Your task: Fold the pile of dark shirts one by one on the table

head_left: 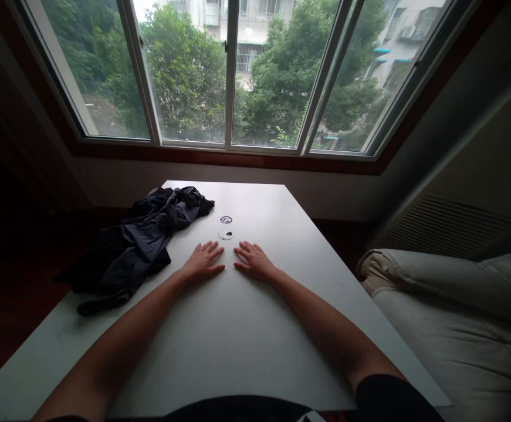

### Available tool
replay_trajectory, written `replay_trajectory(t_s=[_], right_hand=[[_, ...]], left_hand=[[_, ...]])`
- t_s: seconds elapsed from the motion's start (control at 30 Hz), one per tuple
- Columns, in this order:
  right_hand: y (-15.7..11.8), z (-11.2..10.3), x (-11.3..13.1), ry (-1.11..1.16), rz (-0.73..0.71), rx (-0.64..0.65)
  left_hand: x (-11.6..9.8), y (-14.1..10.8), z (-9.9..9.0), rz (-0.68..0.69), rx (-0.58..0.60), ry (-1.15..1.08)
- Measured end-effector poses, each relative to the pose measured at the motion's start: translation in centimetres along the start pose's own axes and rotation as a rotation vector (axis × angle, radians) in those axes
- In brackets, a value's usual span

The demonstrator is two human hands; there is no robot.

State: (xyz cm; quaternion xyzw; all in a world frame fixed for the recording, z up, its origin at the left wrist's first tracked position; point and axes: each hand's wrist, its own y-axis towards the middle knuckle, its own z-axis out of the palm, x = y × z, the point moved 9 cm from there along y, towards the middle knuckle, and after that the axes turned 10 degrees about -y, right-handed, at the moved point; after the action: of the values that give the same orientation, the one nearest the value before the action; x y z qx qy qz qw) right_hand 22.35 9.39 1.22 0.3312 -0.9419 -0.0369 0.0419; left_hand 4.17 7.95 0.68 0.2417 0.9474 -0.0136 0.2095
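Observation:
My left hand (pixel 203 259) lies palm down on the white table (pixel 237 340), its fingers spread and holding nothing. My right hand (pixel 255 260) rests flat opposite it, fingers apart and also holding nothing; a small gap separates the two. Just beyond the fingertips sits a round ring-shaped piece (pixel 226 234) with a dark spot, and behind it a smaller round piece (pixel 226 220) with a dark pattern. A heap of dark crumpled clothing (pixel 145 234) lies to the left of my left hand, not touching it.
The clothing hangs over the table's left edge. Behind the table is a wall with a wide window (pixel 229 149). A pale padded sofa (pixel 449 305) stands beside the table on the right.

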Motion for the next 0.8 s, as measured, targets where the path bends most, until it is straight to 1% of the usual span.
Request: replay_trajectory(t_s=[0.13,0.2,0.27,0.33,0.37,0.43,0.5,0.57,0.63,0.67,0.73,0.8], right_hand=[[0.0,-0.1,0.0,0.000,0.000,-0.003],[0.0,0.0,0.0,0.002,0.000,-0.004],[0.0,0.1,-0.1,0.004,-0.002,-0.006],[0.0,0.2,-0.2,0.004,-0.005,-0.006],[0.0,0.3,-0.2,0.004,-0.006,-0.004],[0.1,0.5,-0.3,0.005,-0.008,0.001],[0.1,0.6,-0.4,0.005,-0.009,0.001],[0.0,0.6,-0.5,0.006,-0.010,-0.002],[0.0,0.6,-0.5,0.009,-0.010,-0.004],[0.0,0.5,-0.4,0.013,-0.010,-0.005],[0.0,0.4,-0.4,0.022,-0.011,-0.006],[0.0,0.4,-0.4,0.025,-0.010,-0.008]], left_hand=[[-0.3,-0.1,-0.2,0.000,-0.008,-0.016],[-0.6,-0.2,-0.8,0.005,-0.053,-0.044],[-0.8,-0.3,-2.4,0.003,-0.167,-0.071],[-0.5,-0.5,-4.9,-0.038,-0.329,-0.063],[0.0,-0.8,-6.3,-0.083,-0.407,-0.042],[1.7,-1.6,-9.1,-0.218,-0.535,0.027],[4.3,-3.0,-12.0,-0.379,-0.626,0.105],[7.3,-5.1,-14.7,-0.529,-0.694,0.172],[10.4,-7.3,-16.6,-0.662,-0.731,0.222],[11.8,-8.4,-17.2,-0.725,-0.726,0.241],[14.1,-9.8,-17.3,-0.817,-0.667,0.278],[15.0,-10.1,-16.8,-0.835,-0.588,0.309]])
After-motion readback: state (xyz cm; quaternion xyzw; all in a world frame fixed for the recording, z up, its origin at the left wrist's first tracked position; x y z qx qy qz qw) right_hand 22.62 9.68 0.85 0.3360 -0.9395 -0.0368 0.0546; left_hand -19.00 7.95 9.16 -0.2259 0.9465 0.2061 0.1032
